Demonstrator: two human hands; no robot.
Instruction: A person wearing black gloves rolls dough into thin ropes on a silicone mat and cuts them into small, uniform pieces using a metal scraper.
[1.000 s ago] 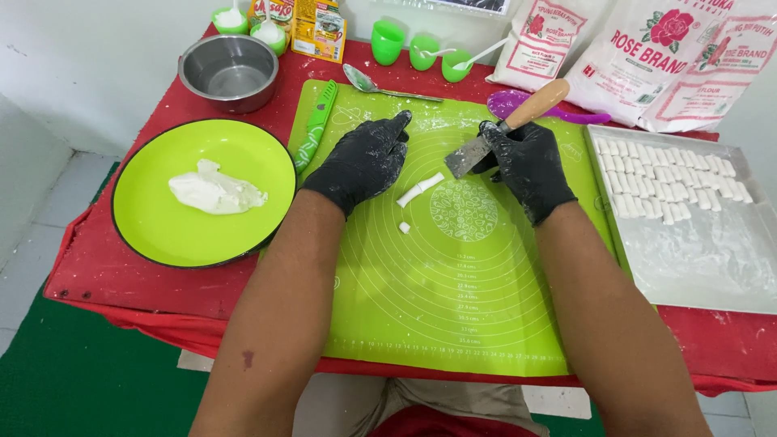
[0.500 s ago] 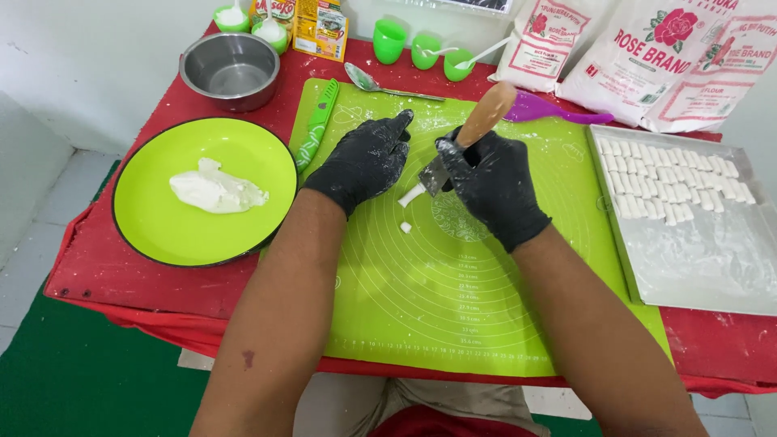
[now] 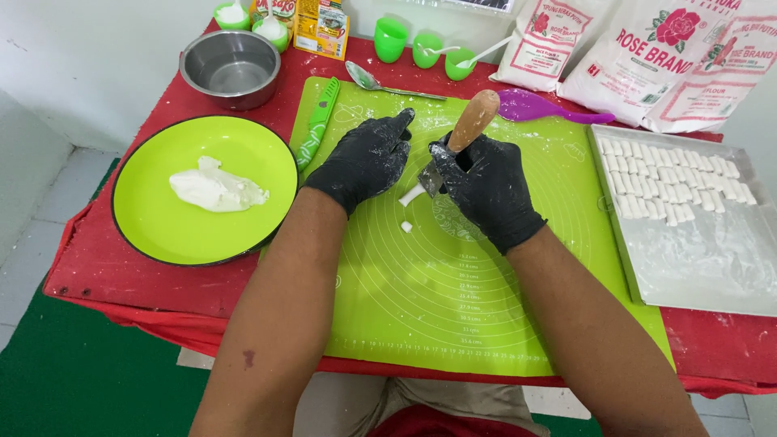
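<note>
Dough rope (image 3: 411,195), a short white strip, lies on the green silicone baking mat (image 3: 453,291) between the two black-gloved hands, and a small cut dough piece (image 3: 406,226) lies just below it on the mat. The left hand (image 3: 366,160) rests palm down on the mat, fingers loosely spread and dusted with flour, its fingertips just beside the upper end of the rope; it grips nothing. The right hand (image 3: 486,186) is closed around a scraper (image 3: 457,142) with a wooden handle, held nearly upright so the metal blade meets the rope's end.

A lime-green plate (image 3: 162,235) sits left of the mat and holds a lump of white dough (image 3: 214,188). Behind it stands a steel bowl (image 3: 230,66). A green-handled knife (image 3: 318,121) lies along the mat's left edge, a metal spoon (image 3: 380,83) lies across its top edge, and a purple spatula (image 3: 542,107) lies just behind the right hand. Three small green cups (image 3: 424,44) stand at the back, two with white spoons in them. Flour bags (image 3: 647,57) lean at the back right. A metal tray (image 3: 688,259) at the right holds rows of cut dough pieces (image 3: 676,182) on a floured surface. Everything rests on a red table (image 3: 162,287).

The right hand hides most of the scraper blade and the part of the rope under it, so whether the blade has cut through cannot be told. The tray's right edge, the bags' tops and the back containers are cut off by the frame.
</note>
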